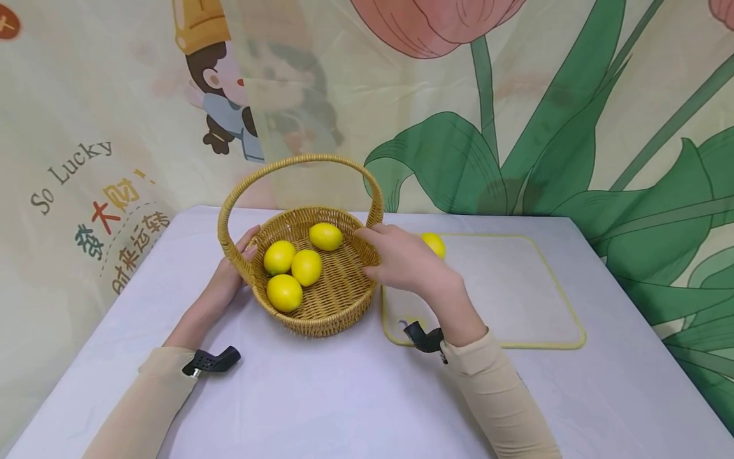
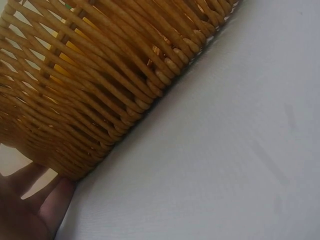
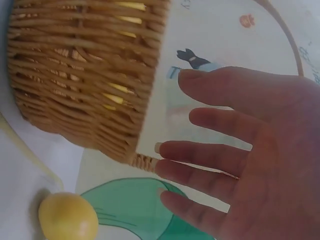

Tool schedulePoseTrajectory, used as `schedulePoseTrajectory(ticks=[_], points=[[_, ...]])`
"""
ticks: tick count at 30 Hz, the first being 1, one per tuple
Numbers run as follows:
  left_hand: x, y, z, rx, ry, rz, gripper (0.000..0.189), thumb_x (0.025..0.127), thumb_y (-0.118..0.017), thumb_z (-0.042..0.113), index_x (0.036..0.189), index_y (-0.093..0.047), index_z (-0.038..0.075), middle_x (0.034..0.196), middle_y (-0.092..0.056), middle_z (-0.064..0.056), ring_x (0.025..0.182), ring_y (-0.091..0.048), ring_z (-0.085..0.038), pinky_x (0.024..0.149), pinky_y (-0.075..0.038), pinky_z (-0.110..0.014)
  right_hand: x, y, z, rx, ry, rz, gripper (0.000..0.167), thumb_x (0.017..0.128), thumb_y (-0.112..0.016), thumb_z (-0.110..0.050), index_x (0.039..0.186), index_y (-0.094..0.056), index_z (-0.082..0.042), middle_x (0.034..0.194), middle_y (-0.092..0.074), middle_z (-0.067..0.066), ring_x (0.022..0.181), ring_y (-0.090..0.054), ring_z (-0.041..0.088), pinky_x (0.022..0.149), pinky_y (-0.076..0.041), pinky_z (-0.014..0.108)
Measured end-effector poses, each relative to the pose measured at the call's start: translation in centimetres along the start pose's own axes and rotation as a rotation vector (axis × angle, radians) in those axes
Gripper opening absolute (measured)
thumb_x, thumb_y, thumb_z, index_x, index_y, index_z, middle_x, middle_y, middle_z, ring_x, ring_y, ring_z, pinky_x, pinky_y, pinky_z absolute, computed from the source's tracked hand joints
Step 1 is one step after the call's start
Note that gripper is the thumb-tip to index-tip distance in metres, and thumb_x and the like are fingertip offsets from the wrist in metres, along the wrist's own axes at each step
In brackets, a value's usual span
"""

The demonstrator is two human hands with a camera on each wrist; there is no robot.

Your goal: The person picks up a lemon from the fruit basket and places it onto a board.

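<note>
A woven wicker basket (image 1: 323, 324) with a tall arched handle stands on the table, holding several yellow lemons (image 1: 306, 268), mostly gathered in its left half. At its left side, my left hand (image 1: 226, 274) rests against the outer wall, just below the handle; the left wrist view shows fingers (image 2: 50, 197) touching the weave low down. My right hand (image 1: 410, 261) hovers by the right rim near the handle's base, holding nothing. In the right wrist view its fingers are spread and extended toward the basket (image 3: 90, 80). Another lemon (image 1: 434, 245) lies beyond that hand.
A pale cutting board (image 1: 516, 293) with a yellow-green edge lies right of the basket, partly behind my right hand and wrist. A white cloth (image 1: 321, 401) covers the table. A printed curtain (image 1: 539, 115) hangs along its back edge.
</note>
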State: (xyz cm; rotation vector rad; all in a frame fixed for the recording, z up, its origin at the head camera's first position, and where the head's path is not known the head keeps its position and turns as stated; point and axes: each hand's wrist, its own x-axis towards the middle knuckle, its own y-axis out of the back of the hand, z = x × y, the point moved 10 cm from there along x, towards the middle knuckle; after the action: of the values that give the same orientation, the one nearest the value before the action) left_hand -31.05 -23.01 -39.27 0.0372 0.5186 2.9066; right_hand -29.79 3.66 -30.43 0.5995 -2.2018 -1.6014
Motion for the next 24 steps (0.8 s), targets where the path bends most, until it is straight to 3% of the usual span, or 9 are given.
schedulePoseTrajectory(ticks=[8,11,17,24], points=[[1.4,0.5,-2.6,0.01,-0.002,0.011,0.061,0.105,-0.029,0.051,0.16,-0.007,0.037,0.167,-0.02,-0.003,0.149,-0.03,-0.033,0.112,-0.036,-0.051,0.7,-2.0,-2.2,-0.084,0.071,-0.028,0.066,0.087,-0.069,-0.035,0.148,-0.047,-0.021,0.133,-0.059,0.001,0.11,-0.059,0.018,0.093,-0.051,0.036],[1.5,0.5,-2.8,0.011,-0.002,0.013,0.061,0.105,-0.029,0.052,0.16,-0.008,0.037,0.167,-0.02,-0.002,0.149,-0.03,-0.033,0.11,-0.039,-0.045,0.9,-2.7,-2.8,-0.095,0.102,-0.041,0.066,0.087,-0.069,-0.037,0.148,-0.047,-0.023,0.132,-0.059,-0.001,0.108,-0.058,0.017,0.091,-0.051,0.035],[1.3,0.5,-2.7,0.003,-0.003,0.016,0.061,0.105,-0.03,0.053,0.16,-0.009,0.038,0.167,-0.022,-0.002,0.147,-0.032,-0.033,0.092,-0.045,-0.017,1.3,-4.2,-3.6,-0.059,0.134,-0.083,0.066,0.088,-0.069,-0.035,0.149,-0.045,-0.024,0.14,-0.055,0.001,0.116,-0.058,0.019,0.096,-0.051,0.038],[1.3,0.5,-2.5,-0.015,-0.015,0.017,0.062,0.105,-0.031,0.053,0.16,-0.009,0.037,0.166,-0.023,-0.003,0.146,-0.034,-0.033,0.089,-0.046,-0.015,1.7,-5.6,-4.4,-0.047,0.191,-0.094,0.068,0.089,-0.068,-0.029,0.152,-0.041,-0.027,0.144,-0.05,0.002,0.115,-0.058,0.017,0.092,-0.052,0.036]])
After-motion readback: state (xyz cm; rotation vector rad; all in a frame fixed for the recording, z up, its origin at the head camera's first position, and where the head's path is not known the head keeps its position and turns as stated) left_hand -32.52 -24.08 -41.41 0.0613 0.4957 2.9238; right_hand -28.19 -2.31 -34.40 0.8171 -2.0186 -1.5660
